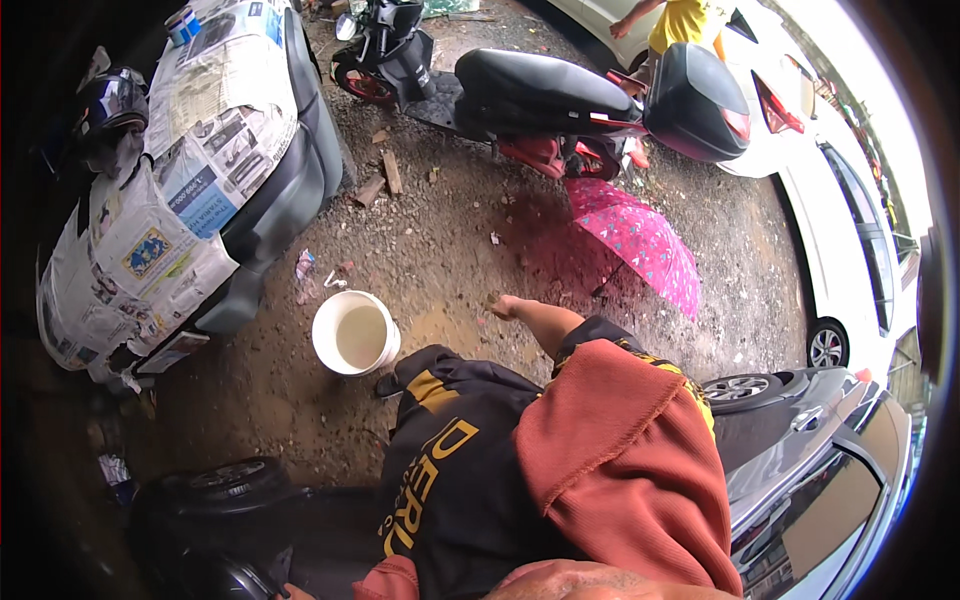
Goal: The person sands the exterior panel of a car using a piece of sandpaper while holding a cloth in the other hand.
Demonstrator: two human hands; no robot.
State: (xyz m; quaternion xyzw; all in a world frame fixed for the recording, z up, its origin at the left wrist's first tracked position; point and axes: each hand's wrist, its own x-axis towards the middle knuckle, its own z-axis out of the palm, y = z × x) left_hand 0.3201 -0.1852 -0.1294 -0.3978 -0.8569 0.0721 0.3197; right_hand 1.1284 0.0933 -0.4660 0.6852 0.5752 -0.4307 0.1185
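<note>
My right hand [505, 307] reaches out over the wet gravel, its fingers looking curled together. A small brownish bit shows at the fingertips, too small to name. To the left of that hand, and apart from it, a white bucket [392, 349] stands upright with cloudy liquid inside. At the lower edge only a sliver of my left hand [295, 593] shows, beside a black car [320, 530]; its fingers are hidden. A reddish cloth [630, 440] lies over my right shoulder, above a black shirt.
Newspaper [215, 160] covers a dark bumper-like car part at left, with a blue can [183, 26] and a helmet [112, 100]. Ahead stand a scooter [540, 90] and an open pink umbrella [645, 245]. White [845, 240] and grey cars [790, 470] line the right; a person in yellow [685, 25] stands behind.
</note>
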